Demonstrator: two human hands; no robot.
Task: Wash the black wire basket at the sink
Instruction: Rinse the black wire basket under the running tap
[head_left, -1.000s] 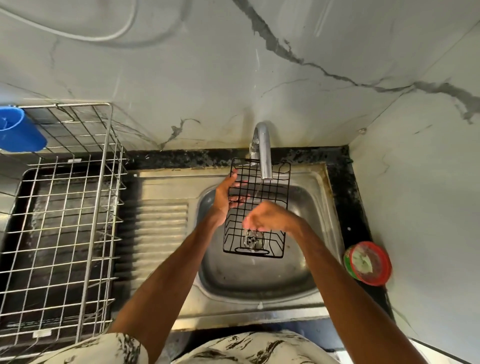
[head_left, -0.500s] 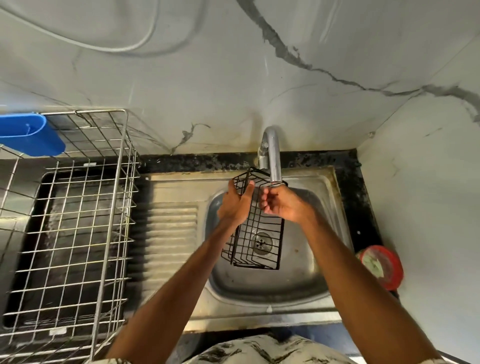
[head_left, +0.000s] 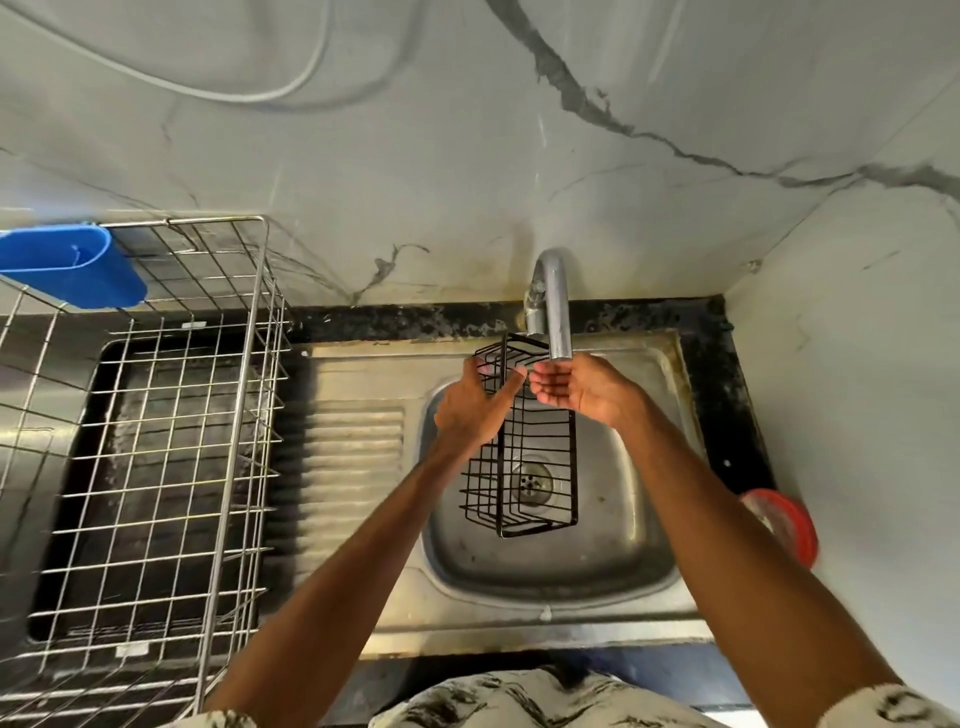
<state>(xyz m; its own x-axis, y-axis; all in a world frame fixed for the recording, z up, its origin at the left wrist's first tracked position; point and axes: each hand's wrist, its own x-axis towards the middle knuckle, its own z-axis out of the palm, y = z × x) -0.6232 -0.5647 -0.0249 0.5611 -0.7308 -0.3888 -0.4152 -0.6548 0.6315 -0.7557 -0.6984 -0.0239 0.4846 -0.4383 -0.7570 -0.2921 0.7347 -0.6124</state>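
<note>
Now my left grip (head_left: 470, 410) holds the black wire basket (head_left: 524, 457) by its far end, under the tap (head_left: 556, 306). Its long axis runs from there toward me, over the sink (head_left: 623, 561). My right grip (head_left: 576, 389), empty and loosely cupped, is just right of that end.
</note>
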